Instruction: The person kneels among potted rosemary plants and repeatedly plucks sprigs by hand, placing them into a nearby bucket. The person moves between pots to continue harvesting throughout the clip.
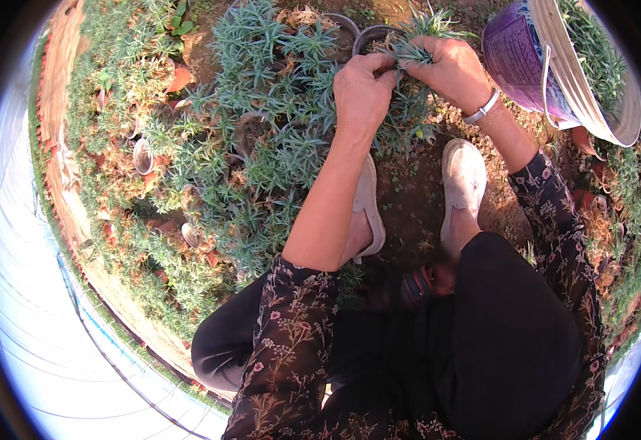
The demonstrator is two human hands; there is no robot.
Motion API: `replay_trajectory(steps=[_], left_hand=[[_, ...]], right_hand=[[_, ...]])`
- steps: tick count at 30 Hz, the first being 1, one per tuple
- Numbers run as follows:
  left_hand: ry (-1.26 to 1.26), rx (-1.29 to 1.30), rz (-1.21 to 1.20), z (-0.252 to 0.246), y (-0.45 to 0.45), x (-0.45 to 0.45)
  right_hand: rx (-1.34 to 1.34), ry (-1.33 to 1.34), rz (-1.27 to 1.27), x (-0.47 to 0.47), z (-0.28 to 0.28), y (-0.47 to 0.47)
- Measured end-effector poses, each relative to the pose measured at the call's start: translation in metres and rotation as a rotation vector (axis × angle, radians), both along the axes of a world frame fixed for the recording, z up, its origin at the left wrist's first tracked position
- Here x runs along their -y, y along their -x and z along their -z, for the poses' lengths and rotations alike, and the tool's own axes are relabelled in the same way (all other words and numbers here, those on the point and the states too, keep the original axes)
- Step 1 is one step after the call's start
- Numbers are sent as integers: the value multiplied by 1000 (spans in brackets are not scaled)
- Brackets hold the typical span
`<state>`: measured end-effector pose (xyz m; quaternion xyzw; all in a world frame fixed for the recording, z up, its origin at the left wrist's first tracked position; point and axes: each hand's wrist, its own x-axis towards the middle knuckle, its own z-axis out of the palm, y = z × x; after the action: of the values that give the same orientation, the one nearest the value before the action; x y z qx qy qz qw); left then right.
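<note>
My right hand (449, 71) grips a bunch of spiky blue-green shoots (427, 27), whose tips fan out above and below the fingers. Thumb and forefinger of my left hand (363, 91) are pinched together at the lower end of that bunch, against the stems; the exact spot is partly covered by the fingers. Just behind both hands is the rim of a dark plastic plant pot (360, 41) with dry, straw-coloured leaves inside. Dense potted plants (282, 132) with the same narrow leaves spread left of my left hand.
A purple bucket (510, 71) with a white rim leans at the right, green shoots in its mouth. My shoes (463, 170) rest on bare soil (408, 181). Several tipped terracotta-coloured pots (179, 78) lie among plants at left. A pale path (70, 181) runs beyond.
</note>
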<state>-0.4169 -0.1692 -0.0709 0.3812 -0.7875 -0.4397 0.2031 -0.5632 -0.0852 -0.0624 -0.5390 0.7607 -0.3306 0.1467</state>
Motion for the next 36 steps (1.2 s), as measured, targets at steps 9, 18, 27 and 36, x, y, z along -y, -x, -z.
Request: replay_trajectory(steps=[9,18,27,36], left_hand=[[-42,39,17,6,8,1],[-194,-153,-178,30,12,6],[-423,-348,-253,-11,-13,1],[-561,-290,-121,-36,-35,-43]], right_hand=[[14,-104,-72,5,-10,9],[-351,380,-332,-15,-13,-27],[230,-48,308,-97,-15,-37],[327,-202,210,-90,8,-64]])
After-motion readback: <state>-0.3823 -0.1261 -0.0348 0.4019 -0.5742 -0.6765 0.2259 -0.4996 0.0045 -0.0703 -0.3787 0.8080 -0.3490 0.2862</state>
